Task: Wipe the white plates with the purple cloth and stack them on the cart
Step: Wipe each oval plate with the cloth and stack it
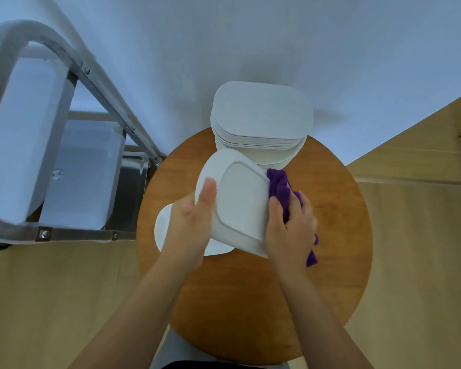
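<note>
My left hand (190, 225) grips a white rounded-rectangular plate (240, 201) by its left rim and holds it tilted above the round table, underside toward me. My right hand (290, 227) is closed on the purple cloth (282, 187), pressed against the plate's right edge. A stack of several white plates (261, 118) stands at the table's far side. Another white plate (165, 230) lies flat on the table under my left hand, partly hidden. The metal cart (72, 166) stands to the left, with white plates (22, 145) on its top shelf.
The round wooden table (330, 235) stands against a white wall. The cart's grey handle frame (8, 49) rises at the far left. Light wooden floor surrounds the table, and a lower cart shelf (83, 177) holds a white tray.
</note>
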{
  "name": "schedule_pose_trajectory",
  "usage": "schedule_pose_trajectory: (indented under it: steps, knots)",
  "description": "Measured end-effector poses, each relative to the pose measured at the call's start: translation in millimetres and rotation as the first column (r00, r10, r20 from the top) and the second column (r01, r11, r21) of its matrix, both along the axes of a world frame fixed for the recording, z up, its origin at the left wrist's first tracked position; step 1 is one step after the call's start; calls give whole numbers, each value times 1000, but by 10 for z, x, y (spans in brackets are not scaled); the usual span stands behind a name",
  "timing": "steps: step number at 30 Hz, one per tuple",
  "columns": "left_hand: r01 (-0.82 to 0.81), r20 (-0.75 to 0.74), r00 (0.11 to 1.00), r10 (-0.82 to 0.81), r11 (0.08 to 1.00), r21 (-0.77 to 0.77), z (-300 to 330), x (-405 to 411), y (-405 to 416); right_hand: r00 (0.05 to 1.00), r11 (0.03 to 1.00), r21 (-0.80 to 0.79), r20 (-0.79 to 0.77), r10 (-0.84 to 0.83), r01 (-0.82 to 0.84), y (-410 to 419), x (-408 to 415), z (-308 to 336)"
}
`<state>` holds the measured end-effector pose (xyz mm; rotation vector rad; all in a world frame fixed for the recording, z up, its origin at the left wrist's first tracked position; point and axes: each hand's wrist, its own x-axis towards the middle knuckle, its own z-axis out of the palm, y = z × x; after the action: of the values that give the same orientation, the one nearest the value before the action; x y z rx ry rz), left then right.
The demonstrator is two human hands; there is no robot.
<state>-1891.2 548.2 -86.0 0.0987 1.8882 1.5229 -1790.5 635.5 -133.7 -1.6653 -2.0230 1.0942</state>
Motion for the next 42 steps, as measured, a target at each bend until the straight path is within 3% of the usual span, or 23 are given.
schedule_pose_trajectory:
  steps: [2,5,10,13,15,18,20,23,25,27,28,30,32,34,37,38,41,42]
  knots:
    - [-15,-82,997,12,999,-37,-20,123,14,994,987,-118,30,-108,111,-95,-143,54]
    - [-18,-169,986,5,997,-75,-65,196,44,994,983,-158,-42,-102,94,-250,-313,165]
    - [-37,-212,977,32,999,-18,-139,182,12,976,961,228,-110,186,-158,-451,-415,377]
    - [-131,-212,970,121,991,-31,-181,79,7,920,912,322,-209,330,-254,-521,-322,301]
    - [-188,-133,974,185,982,-10,-192,6,25,880,857,420,-228,417,-297,-510,-232,182]
    - [-255,-17,967,256,967,9,-138,-95,-6,864,774,527,-135,484,-352,-395,-46,-58]
    - [-243,-35,969,243,970,13,-94,-178,-46,886,815,455,-109,451,-359,-294,96,-186]
    - [-117,-142,984,108,991,-57,-142,-246,-141,932,944,90,-153,328,-318,-169,172,-240]
    - [-30,-216,976,14,997,-74,-146,-230,-198,975,982,-150,-205,86,-118,-106,135,-188]
    - [17,-295,955,-41,996,-83,-153,-171,-209,947,949,-312,-285,-146,52,-49,79,-49]
    - [31,-351,934,-70,993,-116,-160,-127,-202,924,930,-361,-332,-189,60,-29,51,22]
    - [90,-493,842,-221,957,-275,-158,-26,-144,881,890,-453,-441,-168,-57,-19,-26,180]
    - [210,-576,631,-520,829,-518,-166,113,-97,846,829,-524,-517,-126,-197,-38,-136,294]
    - [282,-663,437,-608,793,-540,-226,224,-115,887,792,-572,-454,-89,-213,-74,-218,313]
    - [336,-752,337,-567,818,-466,-304,267,-209,937,812,-569,-339,-84,-133,-106,-190,243]
    - [353,-736,364,-571,815,-459,-332,257,-274,937,804,-583,-333,-106,-116,-106,-151,211]
    - [230,-516,714,-474,854,-466,-453,63,-486,913,718,-695,-315,-259,-36,-51,-20,100]
    - [162,-437,791,-429,835,-527,-537,-37,-565,912,689,-724,-294,-284,-19,-21,20,57]
